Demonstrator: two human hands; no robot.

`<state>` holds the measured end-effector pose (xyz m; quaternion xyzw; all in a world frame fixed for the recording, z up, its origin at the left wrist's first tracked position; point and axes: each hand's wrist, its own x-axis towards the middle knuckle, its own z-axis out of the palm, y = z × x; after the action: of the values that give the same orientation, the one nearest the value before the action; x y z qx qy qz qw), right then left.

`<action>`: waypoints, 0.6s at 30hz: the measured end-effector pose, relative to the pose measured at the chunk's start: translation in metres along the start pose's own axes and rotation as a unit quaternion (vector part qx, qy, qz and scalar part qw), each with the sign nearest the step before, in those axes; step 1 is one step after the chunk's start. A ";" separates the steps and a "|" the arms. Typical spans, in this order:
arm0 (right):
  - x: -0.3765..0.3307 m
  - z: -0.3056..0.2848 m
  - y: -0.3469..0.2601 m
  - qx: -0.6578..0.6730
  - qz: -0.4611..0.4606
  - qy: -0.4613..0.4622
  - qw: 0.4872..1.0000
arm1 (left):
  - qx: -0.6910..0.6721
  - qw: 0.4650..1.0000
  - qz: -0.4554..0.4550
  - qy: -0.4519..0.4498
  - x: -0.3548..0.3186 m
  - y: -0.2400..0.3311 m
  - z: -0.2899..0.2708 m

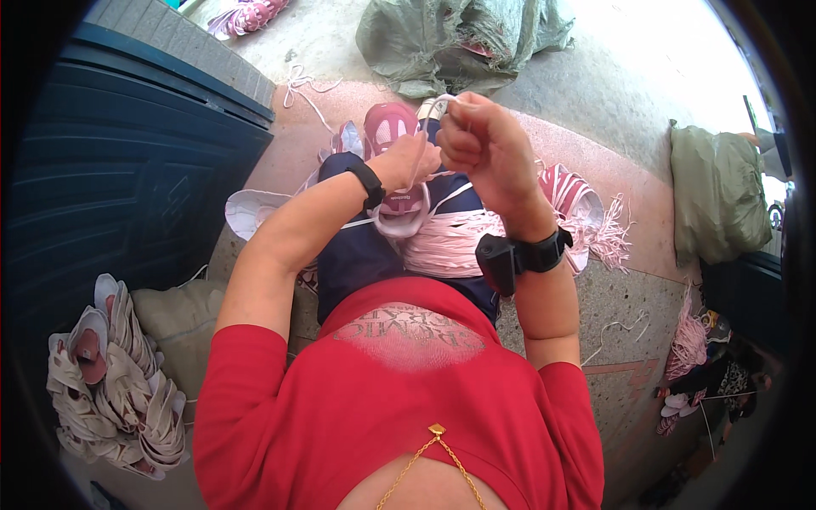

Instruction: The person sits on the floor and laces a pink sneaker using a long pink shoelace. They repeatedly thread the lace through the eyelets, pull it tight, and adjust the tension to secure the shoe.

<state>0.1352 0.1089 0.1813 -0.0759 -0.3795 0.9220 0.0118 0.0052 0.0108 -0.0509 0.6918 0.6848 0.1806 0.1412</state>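
A shoe lies lengthwise on my lap, its lace pulled up in my right hand.
The pink shoe (393, 129) sits between my thighs, toe pointing away from me and open heel end toward my belly, so its long axis runs nearly straight out from my body. My right hand (486, 151) is raised to the right of the shoe, fingers curled in, thumb and forefinger closed on the pale lace (432, 103), which arches down toward the shoe. My left hand (408, 161) lies across the shoe's middle, fingers bent; I cannot tell how tightly they close or on what. Right of the shoe's heel end, a bundle of pink laces (450, 245) rests across my lap.
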 end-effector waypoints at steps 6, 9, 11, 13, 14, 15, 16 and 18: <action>-0.013 0.023 -0.016 0.062 -0.029 -0.032 0.997 | -0.331 0.927 -0.120 -0.127 -0.004 -0.017 -0.021; -0.031 0.031 -0.050 0.054 -0.079 -0.054 0.994 | -0.361 0.889 -0.220 -0.175 -0.002 0.004 -0.058; -0.038 0.036 -0.061 0.015 -0.077 -0.039 0.996 | -0.384 0.868 -0.246 -0.194 -0.004 0.019 -0.081; -0.039 0.038 -0.066 -0.020 -0.064 -0.052 0.996 | -0.411 0.864 -0.222 -0.190 -0.009 0.031 -0.101; -0.039 0.039 -0.066 -0.015 -0.053 -0.055 0.997 | -0.419 0.858 -0.224 -0.195 -0.012 0.036 -0.109; -0.036 0.038 -0.065 0.028 -0.040 -0.079 0.996 | -0.430 0.858 -0.206 -0.192 -0.013 0.042 -0.114; -0.031 0.037 -0.064 0.070 -0.028 -0.101 0.992 | -0.441 0.857 -0.187 -0.190 -0.014 0.048 -0.118; -0.021 0.032 -0.065 0.107 -0.011 -0.123 0.987 | -0.459 0.856 -0.156 -0.180 -0.014 0.057 -0.124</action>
<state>0.1488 0.1310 0.2516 0.0439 -0.2785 0.9593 -0.0162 0.0016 -0.0108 0.0851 0.4525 0.5857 0.3224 0.5901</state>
